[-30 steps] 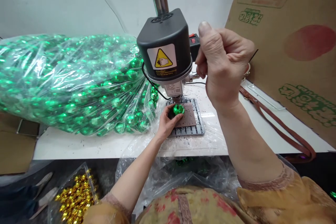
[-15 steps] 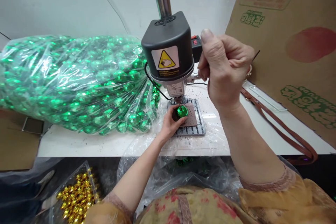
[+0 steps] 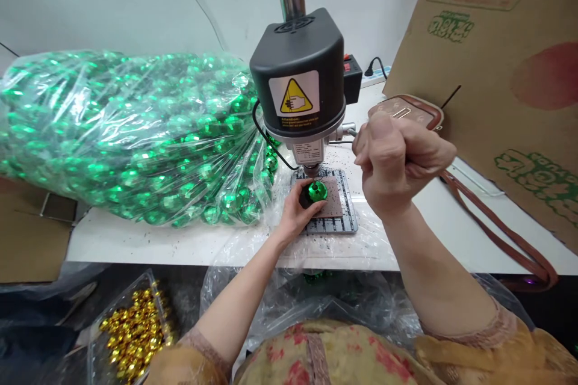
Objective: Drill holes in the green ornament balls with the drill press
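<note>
My left hand (image 3: 300, 207) holds a shiny green faceted ball (image 3: 318, 191) between thumb and fingers, on a small brown board (image 3: 333, 201) over the grey slotted base (image 3: 350, 216). A dark hole or mark shows on top of the ball. Right above it is the chuck (image 3: 311, 169) of a black bench drill press (image 3: 298, 72); whether a bit touches the ball I cannot tell. My right hand (image 3: 400, 162) is closed in a fist round the drill press's lever (image 3: 350, 130), at the machine's right side; most of the lever is hidden in the fist.
A big clear plastic bag of green balls (image 3: 135, 138) lies at the left. Gold balls (image 3: 135, 331) fill a clear bag or bin below the table. At the right stand a cardboard box (image 3: 497, 84) and a handbag (image 3: 410, 109) with a brown strap. Dark shavings are scattered on the white table (image 3: 171, 246).
My right hand has moved down and a little to the right in view, uncovering the switch box and handbag. My left hand keeps the ball beneath the chuck. The view has shifted slightly.
</note>
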The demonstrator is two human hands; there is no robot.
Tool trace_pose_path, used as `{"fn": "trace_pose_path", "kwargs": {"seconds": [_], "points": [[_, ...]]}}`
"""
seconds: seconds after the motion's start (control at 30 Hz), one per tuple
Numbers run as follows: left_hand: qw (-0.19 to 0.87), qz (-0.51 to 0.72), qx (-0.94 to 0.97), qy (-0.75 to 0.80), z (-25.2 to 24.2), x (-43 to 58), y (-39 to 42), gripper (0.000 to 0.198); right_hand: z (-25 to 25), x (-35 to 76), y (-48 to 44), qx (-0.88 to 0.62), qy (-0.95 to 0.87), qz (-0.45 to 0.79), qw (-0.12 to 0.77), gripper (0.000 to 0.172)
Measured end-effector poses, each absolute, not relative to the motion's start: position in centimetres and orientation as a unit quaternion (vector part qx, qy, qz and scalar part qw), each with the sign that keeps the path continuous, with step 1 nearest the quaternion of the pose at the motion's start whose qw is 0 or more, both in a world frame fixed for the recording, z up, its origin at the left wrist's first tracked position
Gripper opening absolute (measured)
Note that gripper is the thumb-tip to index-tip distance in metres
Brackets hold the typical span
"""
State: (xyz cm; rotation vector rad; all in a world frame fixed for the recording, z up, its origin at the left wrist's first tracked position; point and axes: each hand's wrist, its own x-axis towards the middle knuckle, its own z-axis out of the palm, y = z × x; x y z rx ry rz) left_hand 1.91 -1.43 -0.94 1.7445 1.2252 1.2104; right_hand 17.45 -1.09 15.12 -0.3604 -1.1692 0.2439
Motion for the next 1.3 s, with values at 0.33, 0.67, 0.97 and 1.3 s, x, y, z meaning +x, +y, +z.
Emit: {"fn": "trace_pose_path", "kwargs": {"seconds": [0.33, 0.67, 0.97, 1.3], "points": [[0.314, 0.478, 0.669, 0.474, -0.9, 2.0, -1.7, 0.053, 14.0, 17.6, -0.9, -0.156, -0.556, 0.069, 0.813, 0.054], [0.320, 0.483, 0.665, 0.472, -0.7, 2.1, -1.8, 0.052, 12.8, 17.7, -0.4, -0.123, -0.560, 0.028, 0.818, 0.053], [0.317, 0.485, 0.662, 0.476, -0.5, 2.2, -1.9, 0.050, 11.6, 18.1, 0.2, -0.090, -0.576, 0.016, 0.812, 0.047], [0.344, 0.486, 0.641, 0.484, -0.9, 2.3, -1.6, 0.054, 15.2, 17.6, -0.6, -0.155, -0.536, 0.084, 0.826, 0.047]]}}
